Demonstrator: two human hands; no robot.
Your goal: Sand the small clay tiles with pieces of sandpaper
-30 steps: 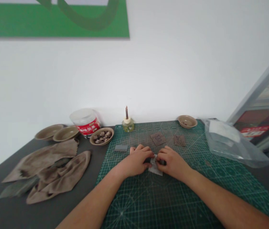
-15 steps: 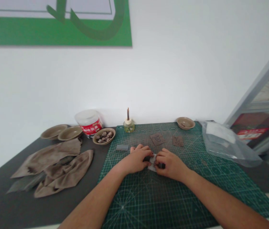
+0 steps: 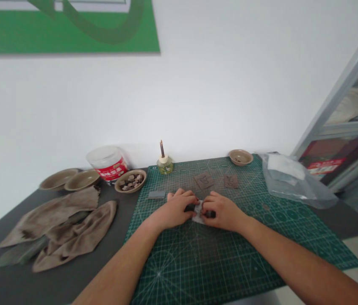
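Both my hands meet at the middle of the green cutting mat (image 3: 229, 258). My left hand (image 3: 175, 209) and my right hand (image 3: 223, 212) pinch a small piece of white paper (image 3: 198, 214) from either side. A dark piece (image 3: 211, 214) shows at its right end, and my fingers hide most of it. Just beyond my fingers lie a brown square tile (image 3: 204, 181) with marks on it and a smaller brown tile (image 3: 231, 181). A flat grey block (image 3: 156, 194) lies near my left fingertips, apart from them.
A small glass bottle with a stick (image 3: 165, 166) and a tan bowl (image 3: 240, 157) stand at the mat's far edge. On the dark table are a bowl of brown pieces (image 3: 130, 181), a tub (image 3: 106, 164), bowls, brown cloths (image 3: 70, 228), and a plastic bag (image 3: 290, 178).
My head has turned, so the whole scene sits a little further left. My hands have closed more over the white paper, and less of it shows.
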